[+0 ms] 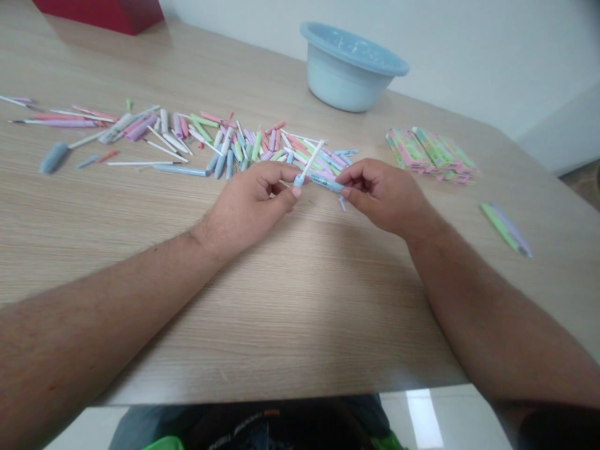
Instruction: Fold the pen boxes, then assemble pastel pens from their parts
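Blue basin [349, 81] and red box [107, 12] behind — packets [431, 156] at right.

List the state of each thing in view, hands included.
left hand: shut on white refill, which tilts up off the table
right hand: shut on blue barrel, pinched at one end
white refill: lower end meets the blue barrel
pen parts: loose, scattered flat
basin: upright, open-topped
packs: lying flat, side by side
two pens: side by side, apart from the pile
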`<state>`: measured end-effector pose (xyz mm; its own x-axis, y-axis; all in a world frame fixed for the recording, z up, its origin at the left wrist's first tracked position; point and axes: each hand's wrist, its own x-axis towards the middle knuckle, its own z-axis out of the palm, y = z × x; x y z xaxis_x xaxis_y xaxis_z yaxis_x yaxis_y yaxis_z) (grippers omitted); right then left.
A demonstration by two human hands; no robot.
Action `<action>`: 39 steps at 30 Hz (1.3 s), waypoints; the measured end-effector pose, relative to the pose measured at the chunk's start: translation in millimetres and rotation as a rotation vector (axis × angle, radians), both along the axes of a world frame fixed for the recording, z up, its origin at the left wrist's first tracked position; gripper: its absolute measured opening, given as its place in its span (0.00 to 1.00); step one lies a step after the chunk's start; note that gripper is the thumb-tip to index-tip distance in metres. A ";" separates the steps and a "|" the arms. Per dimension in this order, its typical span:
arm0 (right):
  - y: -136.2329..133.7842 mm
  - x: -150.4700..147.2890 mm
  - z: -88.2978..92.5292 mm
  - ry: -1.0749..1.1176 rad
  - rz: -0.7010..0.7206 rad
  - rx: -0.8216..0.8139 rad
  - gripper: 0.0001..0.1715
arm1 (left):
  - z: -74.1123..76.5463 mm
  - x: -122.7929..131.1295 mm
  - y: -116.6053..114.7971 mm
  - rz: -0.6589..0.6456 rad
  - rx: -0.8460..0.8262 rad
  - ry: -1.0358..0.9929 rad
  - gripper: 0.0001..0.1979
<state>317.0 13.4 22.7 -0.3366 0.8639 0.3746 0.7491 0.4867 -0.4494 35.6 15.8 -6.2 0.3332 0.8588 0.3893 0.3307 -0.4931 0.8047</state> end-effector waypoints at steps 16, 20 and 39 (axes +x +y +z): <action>6.2 6.5 -7.6 -0.251 0.122 -0.064 0.13 | 3.4 -4.6 3.9 0.010 0.123 0.276 0.11; 11.1 12.5 -11.1 -0.246 0.103 -0.050 0.14 | 5.2 -10.1 8.3 -0.110 0.305 0.501 0.14; 14.6 20.7 -19.2 -0.123 0.020 -0.034 0.14 | 11.6 -10.4 8.8 -0.346 0.350 0.988 0.18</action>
<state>337.6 28.1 3.5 -0.3957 0.8680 0.3000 0.7895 0.4884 -0.3717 25.2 24.5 5.3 0.8324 0.5538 0.0227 0.5518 -0.8318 0.0602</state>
